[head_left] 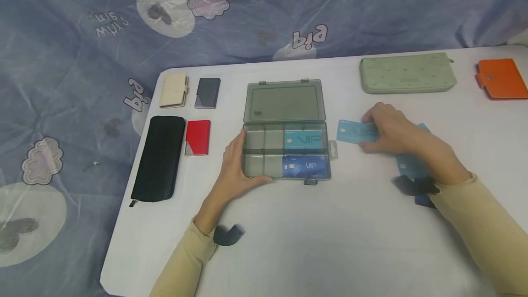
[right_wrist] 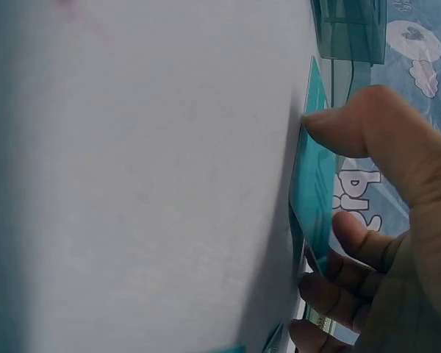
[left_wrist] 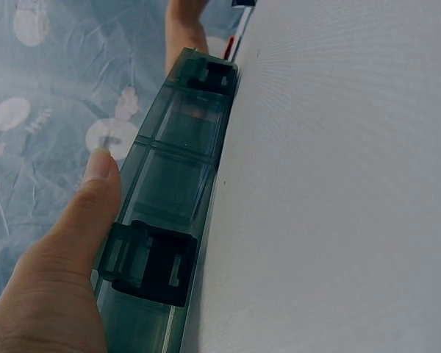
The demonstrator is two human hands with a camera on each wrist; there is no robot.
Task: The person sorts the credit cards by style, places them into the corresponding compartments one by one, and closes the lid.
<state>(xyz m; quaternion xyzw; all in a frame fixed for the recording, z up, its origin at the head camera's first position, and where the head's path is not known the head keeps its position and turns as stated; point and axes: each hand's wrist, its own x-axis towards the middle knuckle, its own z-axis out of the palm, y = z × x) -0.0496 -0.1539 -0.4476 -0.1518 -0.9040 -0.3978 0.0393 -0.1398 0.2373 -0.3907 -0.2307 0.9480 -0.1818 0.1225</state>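
Teal plastic fills the pinch: the right hand (head_left: 389, 127) holds a card (head_left: 349, 131) by its right end, thumb on the near edge, fingers on the far one, closed to the card's breadth. That hold leaves the left end bare, probably to keep fingers clear of the side facing the box (head_left: 253, 165). Left of the pinch, near the card's free end, the box lies with its lid (head_left: 284, 102) folded back, which exposes both rows. Its rear row holds a light-blue card (head_left: 303, 140), its front row a dark-blue card (head_left: 307, 167) (maybe two, as two chip marks seem to show), both in the half nearest the pinch. Across the box from the pinch, the left hand (head_left: 236, 162) spreads around the near corner, fingers straight along the side, thumb along the front, likely bracing it against sliding. Behind the pinch, partly under the right wrist, lie loose cards (head_left: 409, 167), apparently kept within short reach. Beyond the pinch rests a green wallet (head_left: 408, 73); whether the held card touches the table (head_left: 297, 237), I cannot tell
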